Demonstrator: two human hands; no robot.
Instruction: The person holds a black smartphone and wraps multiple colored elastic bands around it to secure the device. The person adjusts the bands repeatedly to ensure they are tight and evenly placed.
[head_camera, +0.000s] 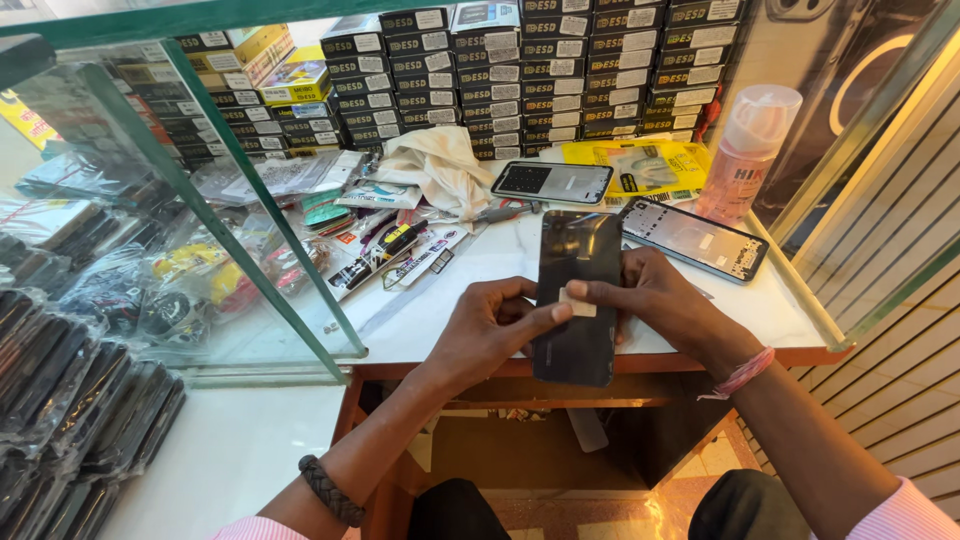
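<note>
1. A black phone back panel (575, 300) stands tilted over the near edge of the white worktop (440, 310), glossy, long and rectangular, with reflections across its upper half.
2. The left hand (490, 330) grips the panel's left edge, thumb stretched across it onto a small beige sticker (578, 303) near the middle.
3. The right hand (665, 305) wraps around the panel's right edge, a fingertip pressing the same sticker; a pink thread band (742, 373) circles that wrist, and a dark braided band (330, 490) circles the left wrist.
4. Just beyond lie a phone frame (695, 240) and a phone with a lit screen (552, 182), well apart from the hands.
5. Farther back sit a crumpled cream cloth (440, 165), yellow packets (650, 165) and a pink spray bottle (745, 150).
6. Stacked black boxes (560, 70) line the rear; a glass display case (150, 220) full of wrapped goods stands at the left.
</note>
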